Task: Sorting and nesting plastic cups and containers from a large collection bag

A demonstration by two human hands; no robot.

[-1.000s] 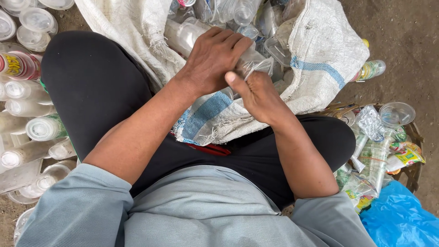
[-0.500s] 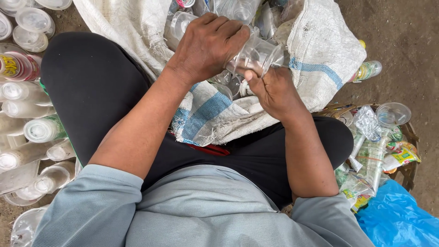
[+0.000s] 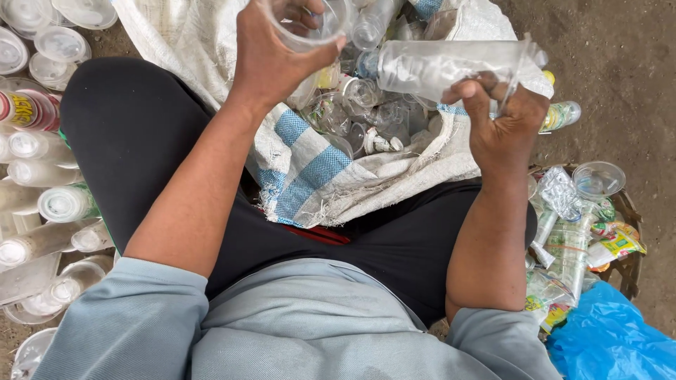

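Note:
My left hand (image 3: 271,60) is raised at the top of the view and grips a single clear plastic cup (image 3: 310,24) by its rim. My right hand (image 3: 503,119) holds a stack of clear plastic cups (image 3: 451,67) lying sideways, its open end by my fingers. Both hands hover above the open mouth of a white woven sack with blue stripes (image 3: 317,169), which rests on my lap and is filled with several clear plastic cups (image 3: 352,112).
Stacks of nested clear cups (image 3: 49,204) and lids (image 3: 42,42) lie on the ground at the left. At the right stands a basket (image 3: 627,218) of crumpled wrappers and plastic scraps, with a blue plastic bag (image 3: 620,338) below it. A small bottle (image 3: 563,112) lies on the dirt.
Both hands have lifted out of the sack. The left hand pulled one cup off the stack, and the hands moved apart, the right keeping the stack.

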